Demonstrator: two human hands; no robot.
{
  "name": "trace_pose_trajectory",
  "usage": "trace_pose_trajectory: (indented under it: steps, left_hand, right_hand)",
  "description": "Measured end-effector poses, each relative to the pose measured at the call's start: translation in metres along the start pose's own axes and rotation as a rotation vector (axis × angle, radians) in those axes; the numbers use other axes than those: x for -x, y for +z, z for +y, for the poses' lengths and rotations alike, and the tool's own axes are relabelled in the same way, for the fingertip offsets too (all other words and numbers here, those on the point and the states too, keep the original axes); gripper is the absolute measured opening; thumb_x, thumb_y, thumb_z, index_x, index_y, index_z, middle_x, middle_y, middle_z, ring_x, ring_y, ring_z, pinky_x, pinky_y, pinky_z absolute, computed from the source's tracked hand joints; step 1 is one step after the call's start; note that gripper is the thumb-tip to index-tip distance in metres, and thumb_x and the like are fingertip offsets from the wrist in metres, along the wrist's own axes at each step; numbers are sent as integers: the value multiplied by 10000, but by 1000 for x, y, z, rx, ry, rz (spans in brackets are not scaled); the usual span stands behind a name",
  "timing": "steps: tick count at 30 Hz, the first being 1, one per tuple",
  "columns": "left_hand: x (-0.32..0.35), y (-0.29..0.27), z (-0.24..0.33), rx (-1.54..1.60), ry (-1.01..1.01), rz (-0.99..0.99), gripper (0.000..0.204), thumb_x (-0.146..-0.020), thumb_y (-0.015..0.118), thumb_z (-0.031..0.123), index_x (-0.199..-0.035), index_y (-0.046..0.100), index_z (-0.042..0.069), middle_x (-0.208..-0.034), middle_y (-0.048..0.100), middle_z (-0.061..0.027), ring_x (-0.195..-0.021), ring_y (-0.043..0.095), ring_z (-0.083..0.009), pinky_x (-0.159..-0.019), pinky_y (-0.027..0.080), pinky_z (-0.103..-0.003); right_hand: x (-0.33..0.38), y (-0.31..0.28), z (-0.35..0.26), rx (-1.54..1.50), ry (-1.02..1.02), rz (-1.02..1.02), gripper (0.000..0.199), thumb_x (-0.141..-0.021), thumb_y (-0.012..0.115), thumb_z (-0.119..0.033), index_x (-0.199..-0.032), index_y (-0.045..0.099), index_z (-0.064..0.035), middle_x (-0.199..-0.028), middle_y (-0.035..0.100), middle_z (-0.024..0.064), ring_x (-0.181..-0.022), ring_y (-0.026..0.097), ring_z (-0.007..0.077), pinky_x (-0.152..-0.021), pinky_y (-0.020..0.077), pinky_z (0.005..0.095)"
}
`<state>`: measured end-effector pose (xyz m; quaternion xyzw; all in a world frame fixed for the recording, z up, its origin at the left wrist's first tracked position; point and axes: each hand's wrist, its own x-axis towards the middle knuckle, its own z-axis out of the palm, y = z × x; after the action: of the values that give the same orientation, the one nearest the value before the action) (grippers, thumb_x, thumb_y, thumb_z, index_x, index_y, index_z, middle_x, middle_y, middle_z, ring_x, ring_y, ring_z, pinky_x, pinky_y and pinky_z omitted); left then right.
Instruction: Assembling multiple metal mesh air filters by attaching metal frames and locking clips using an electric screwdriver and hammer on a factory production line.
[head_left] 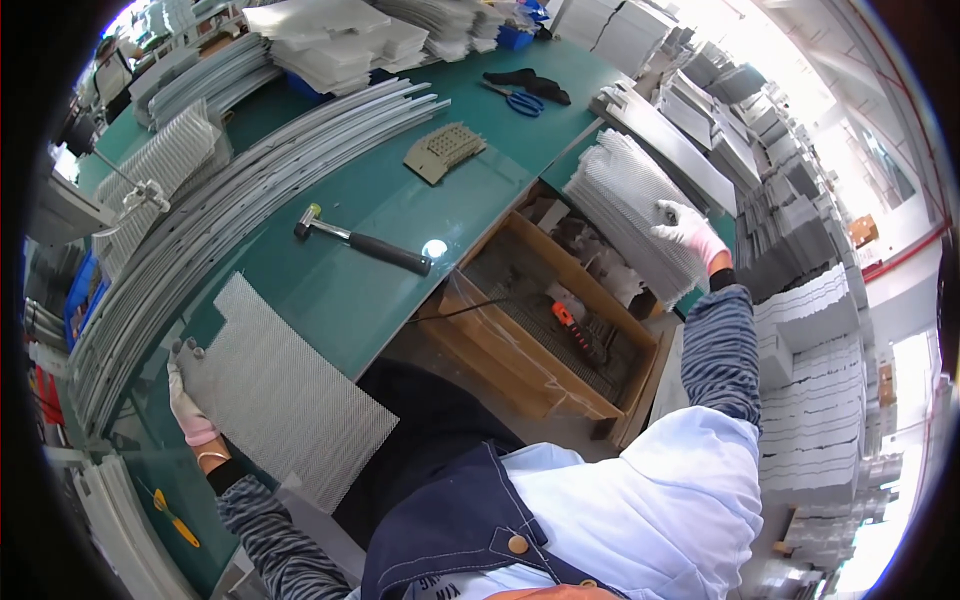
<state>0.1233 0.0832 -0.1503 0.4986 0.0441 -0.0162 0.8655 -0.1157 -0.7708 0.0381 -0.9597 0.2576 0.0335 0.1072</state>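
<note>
My left hand (187,395), in a pink glove, rests on the near left edge of a white mesh sheet (280,385) that lies flat on the green workbench (380,210). My right hand (688,232), also gloved, reaches out to the right and grips the top of a stack of white mesh sheets (632,205) standing beside the bench. A rubber mallet (362,242) with a black handle lies on the bench between the two hands.
Long curved grey metal strips (230,190) run along the bench's left. A perforated tan plate (444,150), blue scissors (520,100) and a black glove lie farther back. A wooden crate (540,320) sits below the bench. Stacked white panels (815,390) fill the right side.
</note>
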Motion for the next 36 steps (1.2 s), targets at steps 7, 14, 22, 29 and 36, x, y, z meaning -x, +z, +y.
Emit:
trace_pose_trajectory:
  steps: [7,14,22,29,36]
  left_hand:
    - [4,-5,1,9,37,-56,402,-1053,349,235,-1372,499,43,-1296,574,-122,-1101,553,-226,-1039,425,-363]
    - [-4,8,-2,-35,48,-107,404,-1049,341,230,-1373,498,48,-1319,556,-154,-1072,549,-241,-1046,402,-348]
    - [19,11,1,47,27,153,404,-1051,365,250,-1370,503,46,-1320,560,-143,-1141,548,-241,-1047,404,-353]
    - [21,10,17,-366,245,99,511,-1066,295,393,-1217,614,25,-1080,675,-86,-945,632,-194,-860,515,-288]
    - [28,10,15,362,68,8,769,-962,340,669,-1236,584,-6,-1102,667,-142,-1013,636,-235,-840,548,-360]
  right_hand:
    - [4,34,-29,246,6,84,877,-694,770,-489,-1401,462,-72,-1375,468,242,-1288,430,387,-1096,351,451]
    - [1,28,16,172,-15,200,882,-694,769,-533,-1400,485,-87,-1390,475,226,-1301,433,362,-1099,344,453]
    - [-6,-90,0,560,-120,1207,281,-920,497,-238,-939,682,-26,-784,681,192,-773,676,365,-680,530,467]
    - [114,-67,-259,-663,-356,906,386,-1000,438,-74,-1368,478,38,-1364,531,214,-1146,602,264,-915,536,344]
    - [136,166,-493,-1136,-684,-449,293,-893,587,10,-1185,574,9,-1019,646,62,-860,586,107,-777,478,247]
